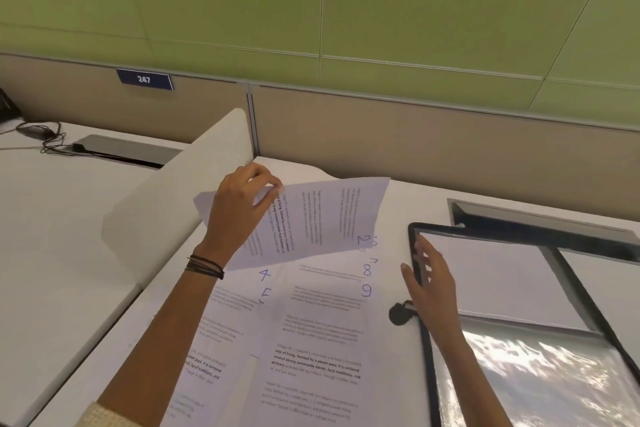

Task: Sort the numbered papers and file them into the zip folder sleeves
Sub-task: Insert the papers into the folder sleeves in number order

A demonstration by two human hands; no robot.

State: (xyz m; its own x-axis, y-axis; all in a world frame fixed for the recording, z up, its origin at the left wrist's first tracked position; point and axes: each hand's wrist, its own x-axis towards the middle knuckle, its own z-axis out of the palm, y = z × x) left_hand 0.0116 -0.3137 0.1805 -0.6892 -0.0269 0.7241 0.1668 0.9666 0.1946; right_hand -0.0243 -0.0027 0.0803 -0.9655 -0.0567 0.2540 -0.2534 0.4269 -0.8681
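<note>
A blue plate (143,79) on the partition (415,135) reads "247" in white. The lifted sheet (329,215) bears a handwritten blue "2". On the worktop (398,204), the left pile (221,322) shows "4" and a part-hidden "5". The right pile (322,340) shows "8", "9" and bold print, "way of living. Defined by a slower pace".

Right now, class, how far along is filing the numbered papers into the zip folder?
Done: the black-edged zip folder with clear sleeves lies open. In hand: the left hand pinches the printed white sheet marked 2 above the white desk; the open right hand touches the folder's left edge. Left: overlapping printed sheets marked 4, 5, 8 and 9 lie unfiled on the desk.
</note>
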